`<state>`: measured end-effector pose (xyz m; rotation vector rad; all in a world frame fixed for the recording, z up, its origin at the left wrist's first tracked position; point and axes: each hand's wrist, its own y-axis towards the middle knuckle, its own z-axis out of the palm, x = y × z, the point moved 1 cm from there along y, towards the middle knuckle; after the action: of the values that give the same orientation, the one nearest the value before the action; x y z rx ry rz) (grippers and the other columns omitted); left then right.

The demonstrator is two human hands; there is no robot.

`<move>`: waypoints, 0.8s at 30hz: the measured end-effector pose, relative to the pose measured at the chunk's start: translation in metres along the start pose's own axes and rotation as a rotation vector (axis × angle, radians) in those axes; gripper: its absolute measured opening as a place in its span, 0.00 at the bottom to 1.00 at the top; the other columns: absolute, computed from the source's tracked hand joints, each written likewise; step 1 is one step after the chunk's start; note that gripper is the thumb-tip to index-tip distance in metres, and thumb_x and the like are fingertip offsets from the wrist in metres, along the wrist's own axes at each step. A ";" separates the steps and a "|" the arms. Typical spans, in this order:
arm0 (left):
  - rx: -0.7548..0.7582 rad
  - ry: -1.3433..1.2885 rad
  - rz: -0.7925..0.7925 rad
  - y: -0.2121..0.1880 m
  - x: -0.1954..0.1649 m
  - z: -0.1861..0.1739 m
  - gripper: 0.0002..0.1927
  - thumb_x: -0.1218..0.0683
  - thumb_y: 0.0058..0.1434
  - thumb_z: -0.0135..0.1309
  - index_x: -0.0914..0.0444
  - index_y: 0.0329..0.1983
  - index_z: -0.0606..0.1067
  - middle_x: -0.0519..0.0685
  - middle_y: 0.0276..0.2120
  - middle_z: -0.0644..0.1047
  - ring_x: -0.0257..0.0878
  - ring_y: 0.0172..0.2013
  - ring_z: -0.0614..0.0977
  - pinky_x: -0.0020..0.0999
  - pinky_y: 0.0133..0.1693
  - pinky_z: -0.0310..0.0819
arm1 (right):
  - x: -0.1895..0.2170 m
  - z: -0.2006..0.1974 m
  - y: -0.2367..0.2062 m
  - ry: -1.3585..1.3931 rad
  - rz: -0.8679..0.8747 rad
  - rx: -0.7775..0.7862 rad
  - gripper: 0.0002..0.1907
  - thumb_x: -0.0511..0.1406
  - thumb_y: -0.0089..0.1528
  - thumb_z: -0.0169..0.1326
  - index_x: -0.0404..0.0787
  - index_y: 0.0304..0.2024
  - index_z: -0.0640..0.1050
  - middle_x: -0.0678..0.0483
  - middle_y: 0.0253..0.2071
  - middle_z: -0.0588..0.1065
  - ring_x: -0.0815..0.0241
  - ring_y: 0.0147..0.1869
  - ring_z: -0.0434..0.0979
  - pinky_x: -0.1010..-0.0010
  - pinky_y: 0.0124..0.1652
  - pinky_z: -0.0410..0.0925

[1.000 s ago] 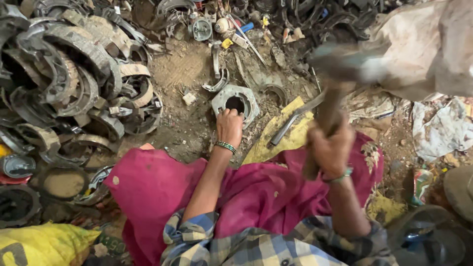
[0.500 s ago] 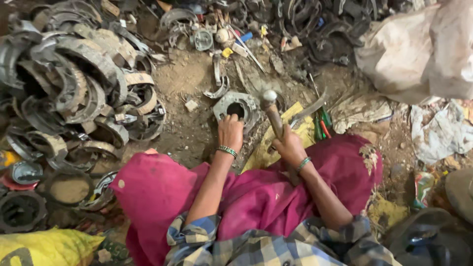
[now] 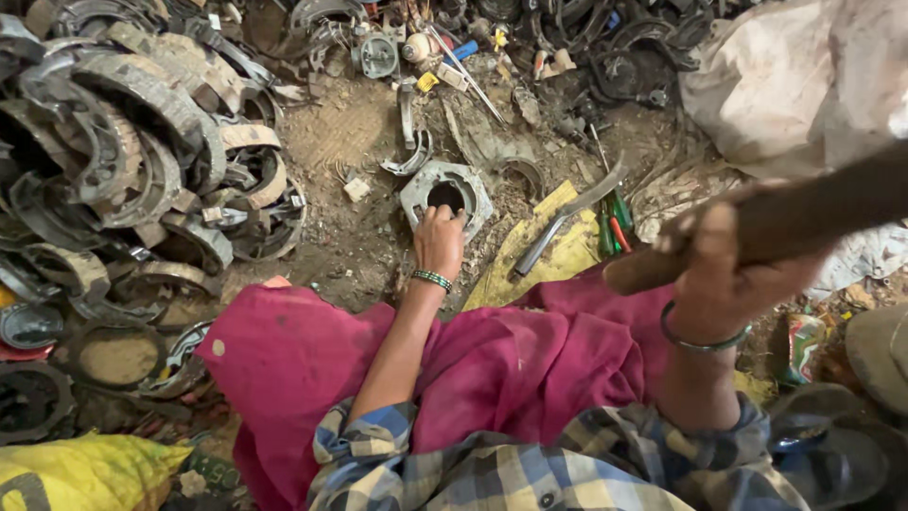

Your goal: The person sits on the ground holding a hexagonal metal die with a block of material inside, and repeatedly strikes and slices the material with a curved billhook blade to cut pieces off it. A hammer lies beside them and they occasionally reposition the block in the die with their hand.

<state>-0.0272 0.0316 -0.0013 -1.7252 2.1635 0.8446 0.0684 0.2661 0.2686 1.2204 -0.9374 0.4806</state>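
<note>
Your left hand (image 3: 439,241) rests on the near rim of a metal housing (image 3: 412,197), fingers curled over its edge and gripping it against the dirt floor (image 3: 336,142). The housing is a pale grey casting, roughly squared with rounded corners, scuffed and dusty, with a round dark hole through its middle; it lies flat on the ground just beyond your knees, near the centre of the scene. Your right hand (image 3: 724,274) is raised close to the camera on the right, clenched around a thick brown wooden handle (image 3: 813,213) that runs up and to the right out of view; its head cannot be seen. A green bangle sits on each wrist. A pink cloth (image 3: 530,350) covers your lap, and your sleeves are a blue and yellow check. To the right of the housing a long flat metal bar (image 3: 567,216) lies on a yellow sheet (image 3: 558,260), with a green-handled and a red-handled screwdriver (image 3: 617,222) just beside it. A heap of curved, rusty metal shoes (image 3: 123,151) fills the left, and a pale sack (image 3: 804,80) sits far right.
</note>
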 end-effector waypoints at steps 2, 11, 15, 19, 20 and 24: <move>-0.011 0.004 0.006 -0.002 -0.001 0.001 0.12 0.58 0.56 0.59 0.61 0.44 0.82 0.53 0.34 0.75 0.51 0.41 0.76 0.47 0.42 0.73 | -0.014 -0.003 -0.010 -0.113 -0.014 0.002 0.14 0.28 0.72 0.57 0.39 0.57 0.68 0.51 0.41 0.77 0.64 0.35 0.79 0.73 0.36 0.76; -0.104 0.151 -0.031 0.013 0.012 0.001 0.04 0.59 0.55 0.58 0.61 0.32 0.82 0.55 0.35 0.75 0.52 0.44 0.77 0.47 0.47 0.73 | -0.194 0.016 -0.114 -0.774 0.509 0.707 0.33 0.36 0.56 0.58 0.28 0.60 0.63 0.32 0.35 0.76 0.34 0.39 0.80 0.48 0.38 0.73; -0.076 0.090 0.063 0.003 0.003 0.009 0.08 0.61 0.58 0.57 0.60 0.40 0.82 0.53 0.35 0.75 0.50 0.43 0.76 0.46 0.45 0.72 | -0.159 -0.008 -0.098 -0.782 0.360 0.574 0.28 0.36 0.59 0.63 0.32 0.57 0.70 0.34 0.39 0.79 0.39 0.41 0.82 0.52 0.40 0.74; -0.111 0.081 0.053 0.001 -0.004 0.011 0.14 0.57 0.54 0.60 0.62 0.45 0.82 0.52 0.33 0.75 0.50 0.40 0.76 0.46 0.42 0.70 | -0.071 0.001 -0.046 -0.555 0.501 0.292 0.25 0.30 0.61 0.58 0.33 0.58 0.66 0.43 0.41 0.79 0.56 0.31 0.83 0.68 0.30 0.78; -0.105 0.055 0.051 0.002 -0.004 0.009 0.14 0.56 0.55 0.60 0.61 0.45 0.82 0.52 0.33 0.74 0.49 0.40 0.75 0.46 0.43 0.70 | -0.048 0.005 -0.031 -0.449 0.267 0.270 0.17 0.28 0.65 0.59 0.29 0.52 0.67 0.44 0.40 0.79 0.61 0.31 0.83 0.71 0.31 0.77; -0.093 0.022 0.044 0.004 -0.002 0.002 0.14 0.54 0.55 0.61 0.60 0.44 0.82 0.51 0.33 0.74 0.49 0.40 0.75 0.47 0.43 0.69 | -0.004 0.006 -0.003 -0.087 -0.011 0.070 0.05 0.26 0.72 0.53 0.31 0.49 0.71 0.48 0.31 0.76 0.60 0.29 0.78 0.72 0.31 0.74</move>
<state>-0.0306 0.0352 -0.0010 -1.7436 2.2165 0.9562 0.0664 0.2604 0.2638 1.3177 -0.9938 0.4581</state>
